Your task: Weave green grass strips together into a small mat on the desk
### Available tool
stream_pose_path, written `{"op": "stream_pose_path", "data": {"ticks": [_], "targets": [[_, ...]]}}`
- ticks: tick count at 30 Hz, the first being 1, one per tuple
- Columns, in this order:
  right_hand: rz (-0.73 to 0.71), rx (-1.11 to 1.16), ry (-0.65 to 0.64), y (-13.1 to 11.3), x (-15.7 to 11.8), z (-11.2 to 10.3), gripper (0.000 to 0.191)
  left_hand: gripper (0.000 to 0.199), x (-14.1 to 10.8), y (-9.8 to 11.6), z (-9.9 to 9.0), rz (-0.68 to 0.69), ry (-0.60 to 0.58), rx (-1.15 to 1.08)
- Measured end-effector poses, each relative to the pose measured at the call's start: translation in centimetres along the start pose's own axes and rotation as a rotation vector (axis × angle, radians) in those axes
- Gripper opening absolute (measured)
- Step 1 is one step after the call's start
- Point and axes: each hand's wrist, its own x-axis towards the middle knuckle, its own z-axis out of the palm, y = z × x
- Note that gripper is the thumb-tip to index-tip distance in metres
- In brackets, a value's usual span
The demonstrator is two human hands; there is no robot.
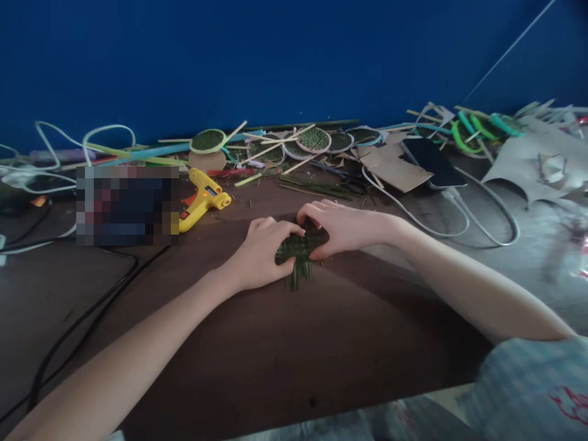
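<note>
Dark-green woven piece of flat, leaf-like strips (298, 247) is lying near the middle of a smooth, dark-brown, wood-like surface (275, 343), between two bare hands. Step in hand, by judgement: squaring up or tightening the weave. Bare left hand (260, 254) is bearing on its left side, bare right hand (344, 229) on its right; the fingers of each are clamping on the piece, thumb and forefinger curving round a patch of it. Next move, as judged, is calling for even pressure from both sides, the crossings kept flat so that no strip is slipping or splitting.

Texture: the weave is showing an over-and-under pattern with a slight sheen; several uneven strip ends are sticking out toward the near side, past the thumbs. Strips are looking thin and pliable, probably easy to crease. The far edge is partly hiding under the fingers.

Beyond the left hand, a yellow plastic glue gun (198, 208) is resting on its side, apart from the weave. Farther back, loose, narrow green strips (316, 185) are lying in a low heap. To the right, a flat, tan cardboard piece (395, 166) is lying just beside a dark, glossy, rectangular phone (434, 162); contact unclear. Behind these, a round, pale-yellow-rimmed disc with green filling (208, 141) and a round, pink-rimmed disc with similar filling (315, 139) are sitting near a plain, deep-blue wall (294, 55).
</note>
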Motion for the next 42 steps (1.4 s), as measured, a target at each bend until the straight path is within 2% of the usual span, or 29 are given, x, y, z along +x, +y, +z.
{"op": "stream_pose_path", "data": {"ticks": [3, 5, 6, 9, 11, 13, 15, 19, 23, 31, 42], "targets": [[0.006, 0.065, -0.047, 0.5, 0.3, -0.6, 0.051, 0.028, -0.1, 0.1, 0.0, 0.040, -0.021, 0.007], [0.027, 0.158, -0.080, 1.1, 0.5, -1.2, 0.043, 0.026, -0.1, 0.1, -0.1, 0.047, -0.029, 0.005], [0.041, 0.209, -0.052, 1.4, 0.6, -1.4, 0.037, 0.025, -0.2, 0.1, -0.1, 0.047, -0.029, 0.004], [0.135, 0.260, 0.209, 2.5, 1.1, -1.8, 0.024, 0.024, -0.3, 0.1, -0.1, 0.059, -0.025, -0.017], [0.228, 0.162, 0.468, 3.3, 1.4, -1.8, 0.013, 0.023, -0.4, 0.1, -0.3, 0.062, -0.032, -0.056], [0.297, 0.064, 0.589, 4.1, 1.6, -1.6, 0.008, 0.021, -0.4, 0.1, -0.5, 0.045, -0.027, -0.111], [0.312, 0.025, 0.605, 4.8, 1.9, -1.3, 0.008, 0.021, -0.5, -0.1, -0.7, 0.000, 0.020, -0.164], [0.291, -0.014, 0.608, 5.7, 2.3, -0.9, 0.021, 0.020, -0.5, -0.5, -0.7, -0.100, 0.230, -0.258], [0.313, -0.027, 0.570, 5.7, 2.6, -0.8, 0.013, 0.018, -0.6, -0.8, -0.5, -0.160, 0.360, -0.332], [0.373, 0.105, 0.680, 5.8, 2.1, -1.8, 0.016, 0.018, -0.6, -1.3, 0.0, -0.228, 0.388, -0.410], [0.382, 0.265, 0.639, 7.0, 1.5, -3.2, 0.018, 0.019, -0.4, -1.4, -0.1, -0.288, 0.396, -0.459]]}}
